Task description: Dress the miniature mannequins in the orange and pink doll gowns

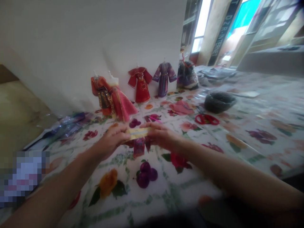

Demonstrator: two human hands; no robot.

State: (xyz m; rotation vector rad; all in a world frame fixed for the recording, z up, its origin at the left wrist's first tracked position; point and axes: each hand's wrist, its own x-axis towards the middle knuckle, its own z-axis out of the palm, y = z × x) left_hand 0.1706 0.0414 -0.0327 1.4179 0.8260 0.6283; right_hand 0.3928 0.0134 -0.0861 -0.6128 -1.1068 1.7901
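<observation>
Between my two hands is a small cloth piece with a pale yellow band [138, 134], held level over the table. A red and purple patterned flap [139, 148] hangs below the band. My left hand [116, 136] pinches its left end, with the thumb along the near face. At the right end, my right hand [161, 134] grips it with bent fingers. The fingertips behind the cloth are partly hidden.
Doll-sized garments on small forms stand by the wall: an orange outfit [101, 93], a pink dress [122, 101], a red robe [140, 83] and a purple robe [164, 79]. Red-handled scissors [207, 119], pink cloth [181, 108] and a dark bowl [218, 102] lie right.
</observation>
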